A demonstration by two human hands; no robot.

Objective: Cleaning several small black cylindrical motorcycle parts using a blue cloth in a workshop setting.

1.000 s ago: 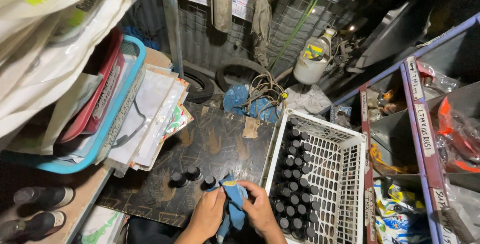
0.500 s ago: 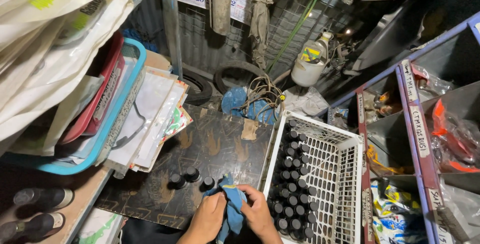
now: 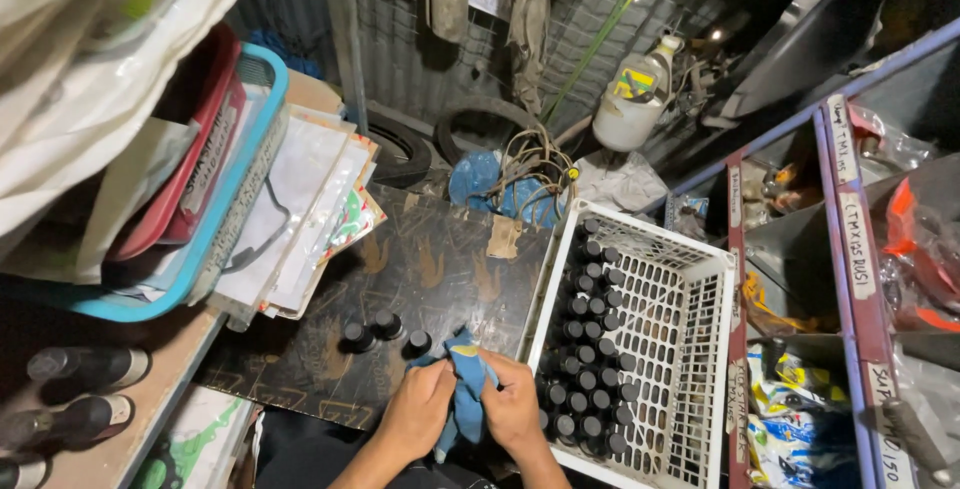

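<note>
Between our hands, left (image 3: 418,412) and right (image 3: 513,407), we grip a blue cloth (image 3: 465,389), fingers closed around it, just above the desk (image 3: 430,269) edge. Three black caps (image 3: 385,332) sit just left; white crate (image 3: 690,349) right.

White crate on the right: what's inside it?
The white crate holds rows of small black-capped bottles packed along its left side, caps up; the right side shows bare lattice. The right hand covers the near-left corner, and the bottles' bodies are hidden below the caps.
</note>
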